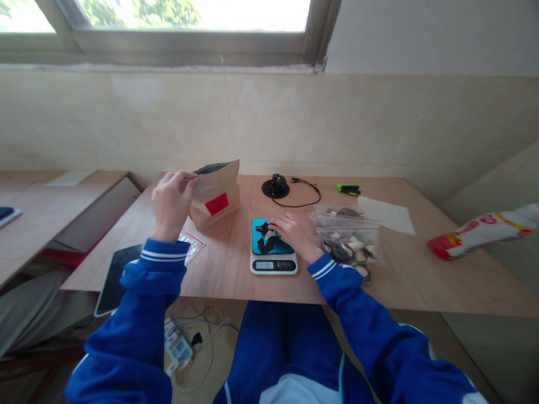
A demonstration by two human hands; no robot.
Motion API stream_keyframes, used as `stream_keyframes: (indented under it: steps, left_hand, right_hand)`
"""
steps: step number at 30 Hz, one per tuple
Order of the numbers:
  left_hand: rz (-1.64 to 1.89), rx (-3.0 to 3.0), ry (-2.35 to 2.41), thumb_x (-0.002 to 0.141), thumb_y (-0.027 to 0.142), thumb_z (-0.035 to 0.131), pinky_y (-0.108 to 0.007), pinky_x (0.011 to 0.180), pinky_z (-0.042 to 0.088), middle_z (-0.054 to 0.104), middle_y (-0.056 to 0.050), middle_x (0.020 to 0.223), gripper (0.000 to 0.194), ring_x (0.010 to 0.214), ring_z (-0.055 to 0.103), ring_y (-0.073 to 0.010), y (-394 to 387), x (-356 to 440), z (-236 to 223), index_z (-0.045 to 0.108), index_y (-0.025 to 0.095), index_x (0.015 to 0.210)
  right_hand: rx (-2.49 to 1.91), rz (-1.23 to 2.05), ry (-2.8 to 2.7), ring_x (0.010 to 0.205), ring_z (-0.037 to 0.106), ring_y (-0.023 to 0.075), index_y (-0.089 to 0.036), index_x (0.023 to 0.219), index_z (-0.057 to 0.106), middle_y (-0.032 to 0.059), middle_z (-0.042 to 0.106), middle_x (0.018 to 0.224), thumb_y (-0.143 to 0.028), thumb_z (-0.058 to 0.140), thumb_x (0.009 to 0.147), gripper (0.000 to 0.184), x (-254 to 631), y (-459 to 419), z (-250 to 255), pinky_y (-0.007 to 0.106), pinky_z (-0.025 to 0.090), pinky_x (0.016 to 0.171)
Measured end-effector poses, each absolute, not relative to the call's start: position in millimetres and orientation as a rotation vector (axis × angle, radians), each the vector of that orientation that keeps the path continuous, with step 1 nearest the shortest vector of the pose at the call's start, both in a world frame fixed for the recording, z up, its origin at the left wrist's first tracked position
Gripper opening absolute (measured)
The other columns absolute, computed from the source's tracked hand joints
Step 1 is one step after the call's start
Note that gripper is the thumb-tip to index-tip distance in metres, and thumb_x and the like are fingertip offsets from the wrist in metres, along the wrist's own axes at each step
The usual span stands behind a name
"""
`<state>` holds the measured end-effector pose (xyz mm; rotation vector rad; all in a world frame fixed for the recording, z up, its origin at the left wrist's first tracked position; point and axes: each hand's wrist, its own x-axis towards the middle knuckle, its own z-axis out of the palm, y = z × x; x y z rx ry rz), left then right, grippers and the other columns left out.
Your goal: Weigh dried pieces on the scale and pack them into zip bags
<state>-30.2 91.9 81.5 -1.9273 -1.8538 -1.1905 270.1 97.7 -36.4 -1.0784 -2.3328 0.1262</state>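
Note:
Near the left of the table my left hand [172,199] pinches the top rim of a brown kraft paper bag [200,205] with a red label; the bag stands upright with its mouth parted. A white kitchen scale [253,264] with a blue top and a lit display sits in the middle. Black, irregular flat pieces [266,245] lie on its top, along with a small whitish bit. My right hand [292,230] reaches over the scale from the right, its fingertips closed on one of the black pieces; the exact grip is partly hidden.
Clear zip bags [353,247] with dark and pale pieces lie right of the scale. Behind are a black round-based device [275,186] with a cable, screwdrivers [348,189] and white paper [387,214]. A red-white bottle [480,233] is far right; a tablet [115,278] overhangs the front-left edge.

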Motion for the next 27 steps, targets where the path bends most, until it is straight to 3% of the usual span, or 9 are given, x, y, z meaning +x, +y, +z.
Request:
stream_keyframes:
  steps: [7, 15, 22, 27]
  left_hand:
    - [-1.19, -1.909, -1.855, 0.089, 0.037, 0.053, -0.029, 0.073, 0.043, 0.065, -0.003, 0.091, 0.023, 0.079, 0.058, -0.0167, 90.3, -27.0, 79.7, 0.069, 0.022, 0.096]
    - [-1.182, -1.911, -1.86, 0.089, 0.041, 0.049, -0.031, 0.075, 0.046, 0.067, -0.004, 0.094, 0.025, 0.08, 0.061, -0.0186, 87.4, -28.1, 77.7, 0.067, 0.024, 0.094]
    - [-1.185, -1.913, -1.879, 0.089, 0.042, 0.049, -0.031, 0.076, 0.047, 0.066, -0.004, 0.093, 0.026, 0.08, 0.061, -0.0185, 84.9, -26.5, 76.5, 0.066, 0.024, 0.093]
    - [-1.177, -1.921, -1.88, 0.09, 0.043, 0.048, -0.031, 0.075, 0.046, 0.065, -0.003, 0.092, 0.027, 0.082, 0.06, -0.0182, 84.2, -26.0, 76.0, 0.066, 0.024, 0.094]
  right_hand:
    - [-1.081, 0.291, -2.187, 0.101, 0.065, 0.0198, -0.017, 0.105, 0.068, 0.0087, 0.071, 0.106, -0.02, 0.047, 0.096, 0.022, 269.4, 91.5, -39.3, 0.033, 0.05, 0.089]
    - [-1.123, 0.221, -2.19, 0.099, 0.062, 0.0214, -0.018, 0.097, 0.069, 0.0085, 0.068, 0.101, -0.019, 0.051, 0.094, 0.018, 273.0, 85.5, -36.6, 0.036, 0.049, 0.09]
    - [-1.148, 0.229, -2.271, 0.104, 0.057, 0.0233, -0.02, 0.109, 0.066, 0.0093, 0.063, 0.108, -0.024, 0.055, 0.092, 0.02, 277.9, 83.0, -35.8, 0.038, 0.047, 0.091]
    - [-1.198, 0.139, -2.364, 0.104, 0.056, 0.0245, -0.017, 0.112, 0.063, 0.0106, 0.065, 0.111, -0.017, 0.053, 0.092, 0.022, 278.3, 81.2, -32.5, 0.041, 0.044, 0.092]
